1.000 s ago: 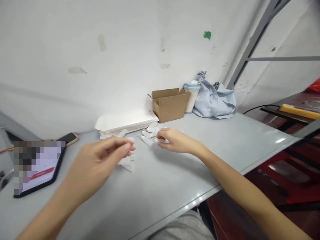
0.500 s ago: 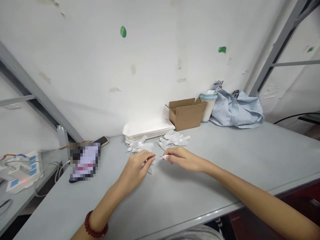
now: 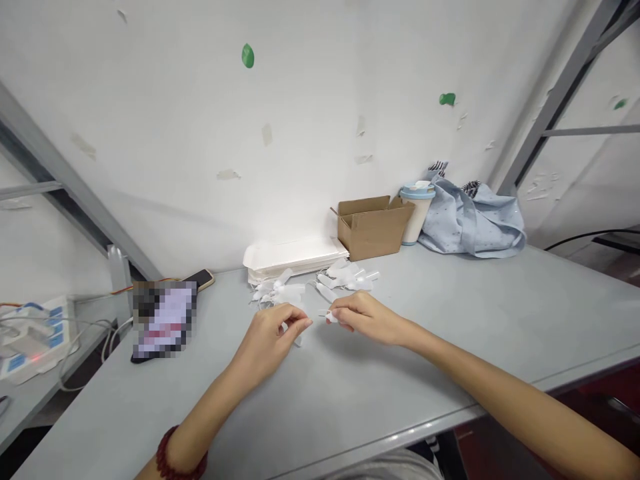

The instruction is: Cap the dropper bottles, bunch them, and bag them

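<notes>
My right hand is closed around a small white piece, and a thin wire-like tip sticks out of it to the left. Across a narrow gap, my left hand has thumb and forefinger pinched together; whatever is between them is too small to make out. A whitish piece shows partly beneath the left hand, the rest hidden. Just beyond the hands lie two loose piles of white pieces with thin wires, a left pile and a right pile.
Flat white boxes lie stacked against the wall, with an open cardboard box, a lidded cup and a light-blue cloth bag to their right. On the left are a phone, a blurred-out item and a power strip.
The view has shifted slightly. My left thumb and forefinger have closed into a tighter pinch, and the gap between the hands shows more plainly. My right hand still holds the white piece.
</notes>
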`<state>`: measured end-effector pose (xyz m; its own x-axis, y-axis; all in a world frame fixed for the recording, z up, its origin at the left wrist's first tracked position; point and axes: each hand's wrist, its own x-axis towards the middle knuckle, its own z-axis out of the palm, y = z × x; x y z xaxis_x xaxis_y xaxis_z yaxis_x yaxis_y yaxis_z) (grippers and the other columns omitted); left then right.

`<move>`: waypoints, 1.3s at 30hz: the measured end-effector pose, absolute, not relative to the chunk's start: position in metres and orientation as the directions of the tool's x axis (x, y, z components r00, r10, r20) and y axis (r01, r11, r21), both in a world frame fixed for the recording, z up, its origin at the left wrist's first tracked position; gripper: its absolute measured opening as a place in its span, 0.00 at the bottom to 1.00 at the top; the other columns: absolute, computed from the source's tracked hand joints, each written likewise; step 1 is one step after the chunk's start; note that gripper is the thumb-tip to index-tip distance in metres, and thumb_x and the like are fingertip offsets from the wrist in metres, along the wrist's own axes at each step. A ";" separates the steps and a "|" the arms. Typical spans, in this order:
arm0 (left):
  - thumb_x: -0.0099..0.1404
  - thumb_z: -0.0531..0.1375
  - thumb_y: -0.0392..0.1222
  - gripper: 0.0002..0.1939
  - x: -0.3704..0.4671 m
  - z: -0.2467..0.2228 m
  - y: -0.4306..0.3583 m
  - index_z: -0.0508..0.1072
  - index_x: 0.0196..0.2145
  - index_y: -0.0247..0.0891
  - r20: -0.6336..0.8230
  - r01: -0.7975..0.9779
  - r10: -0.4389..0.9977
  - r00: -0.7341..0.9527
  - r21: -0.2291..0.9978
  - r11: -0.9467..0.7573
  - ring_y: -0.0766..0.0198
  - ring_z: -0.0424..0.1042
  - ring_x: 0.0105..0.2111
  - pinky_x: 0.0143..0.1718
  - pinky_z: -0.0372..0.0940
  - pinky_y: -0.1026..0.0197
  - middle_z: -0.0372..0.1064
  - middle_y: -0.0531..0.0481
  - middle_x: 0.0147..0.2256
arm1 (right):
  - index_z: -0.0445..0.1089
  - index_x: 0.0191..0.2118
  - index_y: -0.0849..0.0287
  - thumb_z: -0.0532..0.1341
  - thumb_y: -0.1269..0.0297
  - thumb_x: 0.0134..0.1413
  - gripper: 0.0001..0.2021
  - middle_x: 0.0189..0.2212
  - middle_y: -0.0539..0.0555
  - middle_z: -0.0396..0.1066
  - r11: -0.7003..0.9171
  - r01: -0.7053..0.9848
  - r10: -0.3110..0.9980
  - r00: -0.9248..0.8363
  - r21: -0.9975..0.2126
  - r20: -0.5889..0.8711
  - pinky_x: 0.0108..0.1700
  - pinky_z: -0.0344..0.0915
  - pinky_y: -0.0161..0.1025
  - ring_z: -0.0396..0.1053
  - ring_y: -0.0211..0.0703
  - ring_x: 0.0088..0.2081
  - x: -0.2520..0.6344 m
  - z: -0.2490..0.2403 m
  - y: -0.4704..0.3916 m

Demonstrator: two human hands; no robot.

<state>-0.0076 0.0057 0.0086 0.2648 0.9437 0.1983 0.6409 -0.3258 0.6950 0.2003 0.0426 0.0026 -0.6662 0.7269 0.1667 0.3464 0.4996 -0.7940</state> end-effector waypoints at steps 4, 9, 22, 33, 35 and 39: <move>0.61 0.57 0.48 0.13 -0.004 0.013 0.002 0.74 0.28 0.37 0.017 0.424 0.967 0.254 0.897 -0.128 0.66 0.65 0.24 0.25 0.60 0.65 0.67 0.52 0.22 | 0.65 0.24 0.63 0.51 0.65 0.58 0.13 0.17 0.44 0.53 0.472 0.327 0.728 -0.668 -0.819 0.152 0.25 0.48 0.31 0.50 0.31 0.21 0.200 0.003 0.041; 0.60 0.58 0.48 0.13 0.002 0.010 0.002 0.74 0.27 0.36 -0.022 0.276 0.963 0.269 0.960 -0.055 0.68 0.63 0.23 0.25 0.60 0.66 0.67 0.53 0.23 | 0.68 0.27 0.64 0.51 0.62 0.58 0.15 0.17 0.45 0.55 0.423 0.263 0.732 -0.663 -0.867 0.156 0.24 0.49 0.31 0.51 0.31 0.20 0.199 0.003 0.039; 0.60 0.60 0.48 0.13 0.002 0.003 0.001 0.73 0.28 0.34 -0.080 0.047 0.949 0.305 0.997 0.069 0.69 0.63 0.24 0.25 0.60 0.66 0.67 0.50 0.27 | 0.67 0.27 0.64 0.51 0.62 0.59 0.15 0.17 0.45 0.55 0.390 0.216 0.728 -0.667 -0.895 0.156 0.24 0.50 0.31 0.51 0.31 0.20 0.200 0.004 0.037; 0.60 0.60 0.47 0.12 0.005 0.004 0.000 0.74 0.29 0.34 -0.094 0.018 0.945 0.313 0.995 0.093 0.70 0.63 0.24 0.25 0.60 0.67 0.67 0.52 0.26 | 0.65 0.26 0.63 0.51 0.62 0.60 0.15 0.18 0.45 0.54 0.416 0.218 0.712 -0.682 -0.883 0.167 0.24 0.49 0.31 0.50 0.31 0.21 0.200 0.005 0.036; 0.60 0.60 0.47 0.12 0.005 0.005 -0.001 0.74 0.29 0.34 -0.090 0.031 0.946 0.313 0.996 0.084 0.70 0.62 0.24 0.25 0.60 0.67 0.67 0.52 0.26 | 0.65 0.26 0.63 0.51 0.61 0.60 0.15 0.18 0.45 0.54 0.409 0.221 0.714 -0.682 -0.885 0.160 0.24 0.49 0.31 0.50 0.31 0.21 0.200 0.005 0.035; 0.60 0.60 0.47 0.12 0.005 0.005 -0.001 0.73 0.28 0.34 -0.078 0.064 0.951 0.299 0.996 0.062 0.69 0.63 0.23 0.25 0.60 0.66 0.67 0.51 0.26 | 0.65 0.26 0.63 0.51 0.60 0.60 0.15 0.18 0.45 0.54 0.403 0.222 0.712 -0.685 -0.888 0.151 0.24 0.48 0.31 0.50 0.31 0.21 0.201 0.006 0.034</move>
